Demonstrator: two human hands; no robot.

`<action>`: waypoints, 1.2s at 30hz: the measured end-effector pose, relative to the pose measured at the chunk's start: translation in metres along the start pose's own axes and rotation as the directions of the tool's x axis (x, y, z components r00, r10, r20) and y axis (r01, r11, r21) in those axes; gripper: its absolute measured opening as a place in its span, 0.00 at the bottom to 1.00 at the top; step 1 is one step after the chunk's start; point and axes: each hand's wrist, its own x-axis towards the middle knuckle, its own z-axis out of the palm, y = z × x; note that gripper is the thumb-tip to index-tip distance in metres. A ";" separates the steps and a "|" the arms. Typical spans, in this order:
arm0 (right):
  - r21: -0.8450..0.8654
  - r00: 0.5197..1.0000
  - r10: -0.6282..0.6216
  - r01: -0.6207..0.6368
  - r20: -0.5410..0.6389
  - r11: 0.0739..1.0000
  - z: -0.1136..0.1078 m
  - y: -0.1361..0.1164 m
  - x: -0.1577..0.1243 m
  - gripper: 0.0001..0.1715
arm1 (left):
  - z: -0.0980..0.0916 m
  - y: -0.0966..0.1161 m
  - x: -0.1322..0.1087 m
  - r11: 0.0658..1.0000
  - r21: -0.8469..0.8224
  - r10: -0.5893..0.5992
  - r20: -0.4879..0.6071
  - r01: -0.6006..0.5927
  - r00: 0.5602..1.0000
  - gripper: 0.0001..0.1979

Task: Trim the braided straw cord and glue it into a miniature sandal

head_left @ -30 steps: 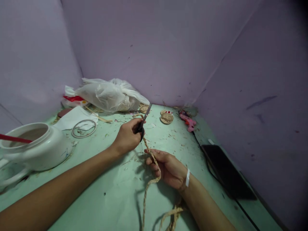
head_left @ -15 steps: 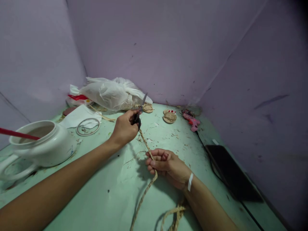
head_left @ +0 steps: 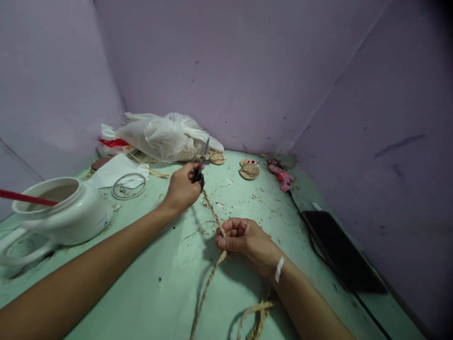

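Observation:
My left hand [head_left: 184,185] is closed around black-handled scissors [head_left: 199,176], their blades pointing up and away. The end of a braided straw-coloured cord [head_left: 209,283] also runs up to that hand; whether the fingers pinch it is hidden. Lower and to the right, my right hand [head_left: 246,243] grips the cord between thumb and fingers. From there the cord hangs down to the bottom edge of the view. A looped bundle of the same braid [head_left: 260,309] lies by my right forearm.
A white pot [head_left: 67,212] with a red stick stands at left, near a ring [head_left: 129,186] and white paper [head_left: 113,170]. Behind are a plastic bag [head_left: 163,137] and woven discs [head_left: 249,171]. A pink glue gun [head_left: 283,178] and black phone [head_left: 341,250] lie at right.
My left hand has shifted slightly left with the scissors, whose blades now point more upright. The right fingers have closed more tightly on the cord, which hangs straighter below them.

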 end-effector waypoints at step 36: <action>0.364 0.889 -0.083 0.267 -0.450 0.892 -0.022 -0.020 0.003 0.09 | -0.005 0.009 -0.028 0.468 0.485 0.244 0.732 -0.739 0.635 0.22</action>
